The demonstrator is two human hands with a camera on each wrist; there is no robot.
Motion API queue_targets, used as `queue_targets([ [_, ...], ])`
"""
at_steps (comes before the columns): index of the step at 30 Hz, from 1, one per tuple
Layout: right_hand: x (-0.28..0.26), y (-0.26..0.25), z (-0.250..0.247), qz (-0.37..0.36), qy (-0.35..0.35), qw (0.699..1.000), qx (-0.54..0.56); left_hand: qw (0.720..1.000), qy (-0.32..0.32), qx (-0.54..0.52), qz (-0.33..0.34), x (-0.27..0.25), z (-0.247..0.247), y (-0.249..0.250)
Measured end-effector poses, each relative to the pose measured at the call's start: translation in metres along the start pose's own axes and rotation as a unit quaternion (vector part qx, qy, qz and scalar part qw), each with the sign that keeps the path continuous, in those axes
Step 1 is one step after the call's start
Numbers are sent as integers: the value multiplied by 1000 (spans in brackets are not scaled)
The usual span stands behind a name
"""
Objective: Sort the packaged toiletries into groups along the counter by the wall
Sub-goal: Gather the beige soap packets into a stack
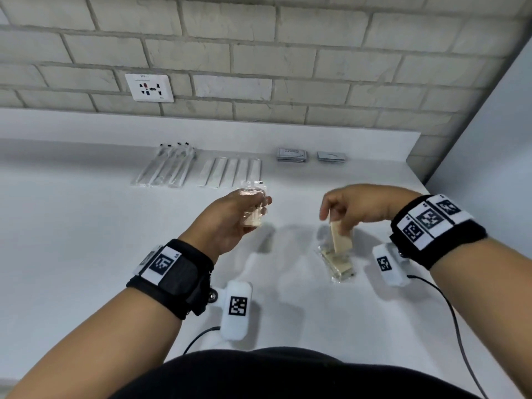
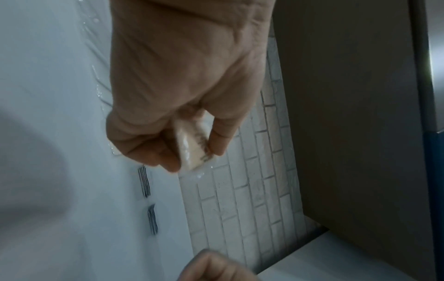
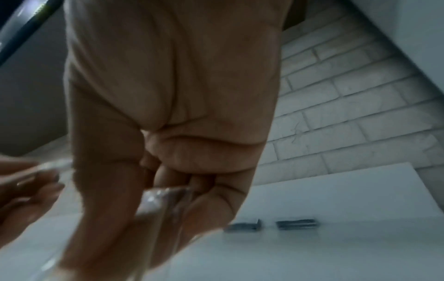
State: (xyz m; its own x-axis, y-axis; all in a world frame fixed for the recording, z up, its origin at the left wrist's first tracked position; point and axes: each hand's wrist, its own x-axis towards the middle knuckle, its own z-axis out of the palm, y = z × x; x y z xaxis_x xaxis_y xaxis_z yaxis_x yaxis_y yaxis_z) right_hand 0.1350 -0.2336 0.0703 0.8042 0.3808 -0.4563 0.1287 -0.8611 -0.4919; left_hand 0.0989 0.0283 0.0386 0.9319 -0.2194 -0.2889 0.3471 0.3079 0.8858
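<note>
So the thing in play is the cream-coloured wrapped packet (image 1: 341,236) that the right hand (image 1: 359,207) is pinching by its top edge, a bit right of centre in the head view. It hangs long axis roughly up-and-down, lower end just above or maybe touching the little pile of same-looking packets (image 1: 339,262) lying on the desk (image 1: 86,226) right below it; I honestly can't tell if it's clear of the pile. The right wrist view is blurry, but you can see fingers curled onto crinkly clear wrap.

The left hand (image 1: 230,220) is up near the middle of the frame with its own grip clamped on another wrapped packet (image 1: 253,208), thumb and fingers around it, held off the desk.

My guess is both are headed for the back edge by the wall. Going outward: along the upper middle there's already a row of long clear-wrapped sticks (image 1: 165,167), then flat white sleeves (image 1: 230,172) next to them, then two small stacks of grey sachets (image 1: 292,154) off to the upper right. The left hand's packet sits nearer the white sleeves.

Nothing really blocks the path back there. Only the white sleeves' near ends sit close under the left hand, so they could get nudged. There's also a wall socket (image 1: 149,87) in the upper left, well out of the way.
</note>
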Motion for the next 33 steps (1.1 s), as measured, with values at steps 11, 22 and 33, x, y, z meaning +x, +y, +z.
queue_targets([
  [11, 12, -1, 36, -13, 162, 980, -118, 999, 3, -48, -10, -9, 0, 4],
  [22, 4, -78, 40, -121, 214, 860, 447, 992, 15, 56, 111, -14, 12, 10],
  [33, -1, -85, 50, -175, 284, 842, 425, 980, 65, 91, 167, -15, 12, 12],
])
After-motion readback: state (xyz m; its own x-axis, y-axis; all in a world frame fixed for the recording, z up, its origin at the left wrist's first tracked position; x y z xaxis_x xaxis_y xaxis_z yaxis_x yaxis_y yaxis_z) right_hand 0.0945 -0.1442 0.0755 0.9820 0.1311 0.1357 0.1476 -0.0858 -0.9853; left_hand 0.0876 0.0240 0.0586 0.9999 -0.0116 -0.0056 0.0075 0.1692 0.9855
